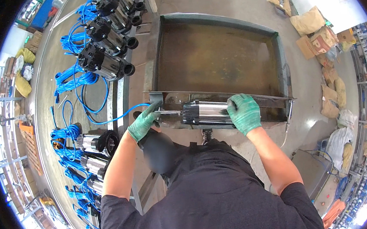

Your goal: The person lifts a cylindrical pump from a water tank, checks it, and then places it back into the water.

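Note:
A steel-bodied submersible pump (pixel 213 112) with black ends lies on its side along the near edge of the metal tank (pixel 223 95). My right hand (pixel 244 113), in a green glove, is closed over its right part, thumb on the steel. My left hand (pixel 144 122), gloved too, grips what looks like a screwdriver (pixel 169 112). Its thin metal shaft meets the pump's black left end; the handle is mostly hidden in the fingers. A blue cable (pixel 123 118) runs from the left up to the left hand, where its end is out of sight.
Several upright pumps (pixel 104 62) with coiled blue cables line the workbench (pixel 47 108) at the far left. More pumps (pixel 93 143) lie nearer on it. Brownish liquid (pixel 217 56) fills the tank. Cardboard boxes (pixel 318 43) and sacks stand at the right. A hose (pixel 288 125) hangs by the tank's right corner.

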